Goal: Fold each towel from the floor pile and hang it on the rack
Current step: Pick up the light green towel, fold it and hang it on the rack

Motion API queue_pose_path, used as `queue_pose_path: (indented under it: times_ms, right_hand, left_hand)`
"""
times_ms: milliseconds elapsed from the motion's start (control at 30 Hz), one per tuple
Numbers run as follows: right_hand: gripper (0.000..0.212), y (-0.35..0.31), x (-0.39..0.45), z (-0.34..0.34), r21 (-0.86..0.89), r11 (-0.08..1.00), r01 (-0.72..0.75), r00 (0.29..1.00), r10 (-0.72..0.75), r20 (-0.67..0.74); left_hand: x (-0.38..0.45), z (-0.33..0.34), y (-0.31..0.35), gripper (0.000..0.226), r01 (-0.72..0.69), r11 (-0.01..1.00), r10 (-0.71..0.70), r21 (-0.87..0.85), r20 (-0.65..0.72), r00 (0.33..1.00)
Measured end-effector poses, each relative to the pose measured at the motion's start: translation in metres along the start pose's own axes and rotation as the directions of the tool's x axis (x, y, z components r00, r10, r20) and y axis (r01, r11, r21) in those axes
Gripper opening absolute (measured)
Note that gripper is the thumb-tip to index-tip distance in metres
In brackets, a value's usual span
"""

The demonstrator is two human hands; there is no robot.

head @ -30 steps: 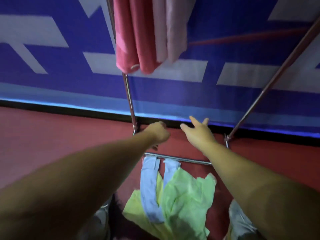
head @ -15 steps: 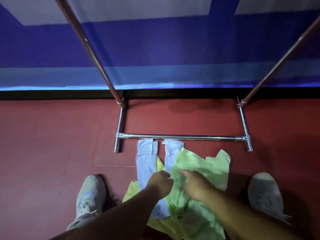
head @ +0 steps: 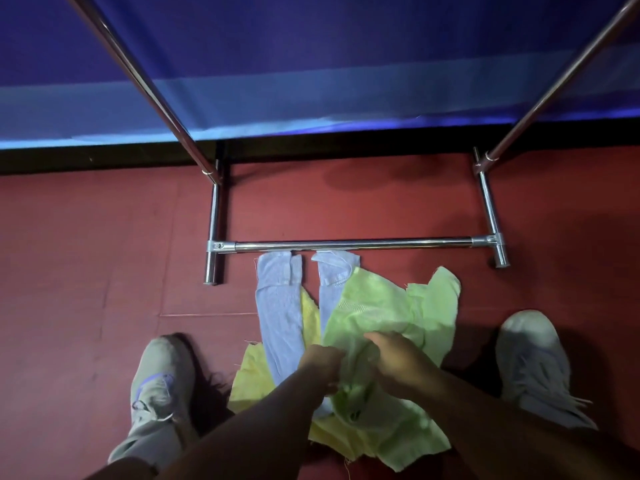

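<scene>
— On the red floor (head: 86, 254), what lies near the rack (head: 349, 244)?
— A towel pile: green towel (head: 384, 306) over a yellow towel (head: 252, 375) and blue towel (head: 280, 306), between two shoes.
— The hands?
— Left hand (head: 320, 363) and right hand (head: 398, 362) both pinch the green towel, bunching it.

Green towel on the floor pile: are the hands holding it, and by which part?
Both hands, left and right, bunch the light green cloth towel near its middle, not by a corner or edge.
</scene>
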State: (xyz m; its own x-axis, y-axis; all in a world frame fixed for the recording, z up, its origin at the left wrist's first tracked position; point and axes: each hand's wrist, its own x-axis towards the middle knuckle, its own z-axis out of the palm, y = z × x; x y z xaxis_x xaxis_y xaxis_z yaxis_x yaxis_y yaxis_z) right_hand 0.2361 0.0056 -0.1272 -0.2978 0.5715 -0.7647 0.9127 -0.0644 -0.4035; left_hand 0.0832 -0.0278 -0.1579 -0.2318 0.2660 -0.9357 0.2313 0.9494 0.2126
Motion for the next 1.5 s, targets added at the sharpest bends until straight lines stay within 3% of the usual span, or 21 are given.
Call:
queue_pose_path:
  times_ms: [133, 167, 200, 333, 433, 567, 633, 733, 833, 900, 967, 1000, 1067, 1133, 1200, 1267, 1333, 1367, 1433, 1467, 1500]
  right_hand:
    - [0.057, -0.005, -0.009, 0.002, 0.001, 1.0, -0.009, 1.0, 0.009, 0.012]
    - [0.057, -0.006, -0.014, 0.001, 0.008, 1.0, -0.025, 1.0, 0.025, 0.014]
    - [0.057, -0.008, -0.018, 0.0, 0.002, 0.999, -0.033, 0.999, 0.033, 0.011]
    - [0.052, -0.026, -0.039, -0.013, -0.014, 1.0, -0.007, 0.998, 0.006, -0.06]
    - [0.047, -0.05, -0.062, -0.03, 0.018, 0.999, 0.034, 0.991, -0.032, -0.129]
    - [0.077, -0.074, -0.1, -0.044, 0.151, 0.985, 0.08, 0.976, -0.047, -0.211]
    - [0.075, -0.08, -0.122, -0.052, 0.153, 0.983, 0.103, 0.957, -0.056, -0.286]
    - [0.064, -0.09, -0.157, -0.068, 0.302, 0.943, 0.139, 0.939, -0.029, -0.343]
    - [0.058, -0.097, -0.177, -0.077, 0.487, 0.854, 0.183, 0.958, -0.043, -0.285]
    - [0.039, -0.104, -0.185, -0.082, 0.636, 0.743, 0.208, 0.967, -0.058, -0.249]
    - [0.024, -0.115, -0.197, -0.089, 0.817, 0.549, 0.177, 0.983, -0.055, -0.176]
    - [0.018, -0.121, -0.205, -0.093, 0.883, 0.445, 0.151, 0.988, -0.054, -0.142]
    - [0.006, -0.132, -0.217, -0.099, 0.917, 0.373, 0.143, 0.989, -0.075, -0.124]
    - [0.02, -0.14, -0.222, -0.104, 0.925, 0.344, 0.16, 0.987, -0.076, -0.143]
    - [0.029, -0.147, -0.225, -0.109, 0.926, 0.28, 0.252, 0.967, -0.053, -0.247]
    - [0.026, -0.153, -0.234, -0.115, 0.889, 0.301, 0.344, 0.934, -0.012, -0.358]
    - [0.024, -0.155, -0.248, -0.124, 0.794, 0.406, 0.452, 0.87, -0.005, -0.493]
    - [0.025, -0.155, -0.251, -0.127, 0.714, 0.482, 0.508, 0.813, 0.006, -0.583]
    - [0.022, -0.158, -0.257, -0.132, 0.445, 0.653, 0.613, 0.612, -0.036, -0.79]
    - [0.021, -0.16, -0.26, -0.133, 0.318, 0.701, 0.639, 0.513, -0.08, -0.855]
    - [0.022, -0.163, -0.263, -0.133, 0.268, 0.706, 0.655, 0.468, -0.101, -0.878]
  left_hand:
    - [-0.002, -0.004, -0.01, 0.026, 0.002, 0.997, -0.009, -0.079, -0.089, 0.996]
    - [-0.008, -0.003, -0.011, 0.024, -0.036, 0.998, 0.031, -0.051, -0.08, 0.996]
    - [-0.021, -0.004, -0.009, 0.02, -0.084, 0.986, 0.069, -0.141, -0.109, 0.992]
    - [-0.075, -0.012, 0.005, 0.025, -0.312, 0.924, 0.244, -0.221, -0.288, 0.926]
    - [-0.119, -0.021, 0.019, 0.022, -0.422, 0.788, 0.343, -0.448, -0.249, 0.906]
    - [-0.177, -0.037, 0.032, 0.025, -0.473, 0.688, 0.452, -0.551, -0.184, 0.873]
    - [-0.213, -0.049, 0.037, 0.028, -0.509, 0.618, 0.536, -0.599, -0.151, 0.83]
    - [-0.265, -0.074, 0.041, 0.03, -0.572, 0.484, 0.683, -0.662, -0.123, 0.72]
    - [-0.316, -0.101, 0.035, 0.041, -0.593, 0.297, 0.839, -0.748, -0.092, 0.536]
    - [-0.346, -0.116, 0.03, 0.044, -0.587, 0.222, 0.917, -0.778, -0.038, 0.398]
    - [-0.37, -0.127, 0.028, 0.043, -0.593, 0.177, 0.962, -0.785, 0.012, 0.272]
    - [-0.378, -0.13, 0.029, 0.042, -0.593, 0.161, 0.975, -0.789, 0.035, 0.218]
    - [-0.393, -0.132, 0.032, 0.04, -0.593, 0.148, 0.985, -0.792, 0.066, 0.158]
    - [-0.405, -0.135, 0.036, 0.038, -0.608, 0.155, 0.985, -0.779, 0.077, 0.152]
    - [-0.41, -0.138, 0.037, 0.032, -0.594, 0.167, 0.981, -0.787, 0.072, 0.18]
    - [-0.411, -0.143, 0.035, 0.028, -0.569, 0.178, 0.971, -0.803, 0.049, 0.234]
    - [-0.409, -0.149, 0.03, 0.028, -0.569, 0.18, 0.957, -0.802, 0.01, 0.289]
    - [-0.407, -0.151, 0.027, 0.028, -0.591, 0.189, 0.948, -0.784, -0.011, 0.318]
    - [-0.399, -0.152, 0.024, 0.028, -0.692, 0.26, 0.907, -0.674, -0.075, 0.414]
    - [-0.392, -0.152, 0.023, 0.026, -0.768, 0.322, 0.872, -0.553, -0.143, 0.469]
    - [-0.383, -0.153, 0.023, 0.022, -0.829, 0.4, 0.83, -0.391, -0.229, 0.509]
